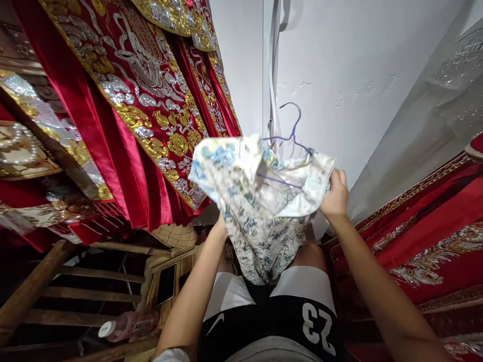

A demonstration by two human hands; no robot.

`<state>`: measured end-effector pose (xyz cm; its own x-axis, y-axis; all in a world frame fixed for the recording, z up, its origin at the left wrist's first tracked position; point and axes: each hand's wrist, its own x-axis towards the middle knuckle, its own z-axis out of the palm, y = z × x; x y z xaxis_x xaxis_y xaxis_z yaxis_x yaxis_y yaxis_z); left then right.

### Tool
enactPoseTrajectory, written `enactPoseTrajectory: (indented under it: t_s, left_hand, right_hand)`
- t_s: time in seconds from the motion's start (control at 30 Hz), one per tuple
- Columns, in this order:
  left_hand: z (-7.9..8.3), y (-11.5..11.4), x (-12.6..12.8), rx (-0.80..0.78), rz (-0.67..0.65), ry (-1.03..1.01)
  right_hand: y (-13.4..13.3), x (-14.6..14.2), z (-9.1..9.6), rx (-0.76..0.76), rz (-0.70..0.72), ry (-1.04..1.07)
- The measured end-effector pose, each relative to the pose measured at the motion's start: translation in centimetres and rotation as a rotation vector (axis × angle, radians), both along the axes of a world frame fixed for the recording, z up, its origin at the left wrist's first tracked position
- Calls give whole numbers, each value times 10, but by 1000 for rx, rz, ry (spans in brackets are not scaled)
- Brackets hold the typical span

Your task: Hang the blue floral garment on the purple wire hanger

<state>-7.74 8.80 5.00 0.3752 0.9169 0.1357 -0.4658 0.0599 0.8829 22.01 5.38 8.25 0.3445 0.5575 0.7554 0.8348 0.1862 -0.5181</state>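
A white collared garment with a blue and green floral print (260, 226) hangs in front of my knees. Inside its neckline sits a purple wire hanger (296, 128), the hook pointing up beside the wall. My right hand (335, 193) is closed on the garment's right shoulder, near the end of the hanger. On the other side, my left forearm reaches up under the garment's left shoulder; the cloth covers my left hand and its fingers. The collar lies partly folded over, and the left shoulder is slightly blurred.
Red embroidered garments (151, 95) hang at the left, and more red beaded cloth (433, 241) at the right. A white wall (339, 75) stands ahead. Low at the left are a wooden chair (90, 296), a pink bottle (132, 324) and a dark phone (166, 284).
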Motion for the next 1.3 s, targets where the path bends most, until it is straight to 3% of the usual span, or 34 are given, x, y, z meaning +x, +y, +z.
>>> enactPoseTrajectory:
  t_s: [0.1, 0.27, 0.4, 0.53, 0.63, 0.7, 0.8, 0.9, 1.07, 1.2, 1.3]
  left_hand:
    - [-29, -15, -9, -46, 135, 66]
    - [-65, -47, 1, 39, 244, 397]
    - [-104, -74, 20, -50, 273, 433]
    - [-132, -100, 36, -172, 165, 383]
    - [-131, -113, 44, -169, 163, 399]
    - [-126, -118, 48, -132, 182, 428]
    - [-120, -122, 52, -53, 211, 446]
    - [-116, -126, 54, 9, 222, 487]
    - [-113, -136, 62, 90, 161, 560]
    - [-118, -141, 74, 130, 201, 596]
    - [-121, -142, 77, 163, 215, 628]
  right_hand:
    - [8, 3, 25, -50, -65, -7]
    - [7, -6, 44, -94, 43, -121]
    - [-6, -7, 36, -71, 140, -220]
    - [-39, -17, 2, -68, 339, -147]
    - [-71, -38, -43, -150, 495, 163]
    - [-87, -55, -75, -256, 526, 393]
    - [-96, -75, -107, -443, 614, 524]
    - [-97, -81, -108, -551, 656, 474]
    - [-99, -69, -88, -613, 485, 339]
    - [-99, -64, -91, -524, 382, 397]
    - [-99, -66, -93, -458, 411, 457]
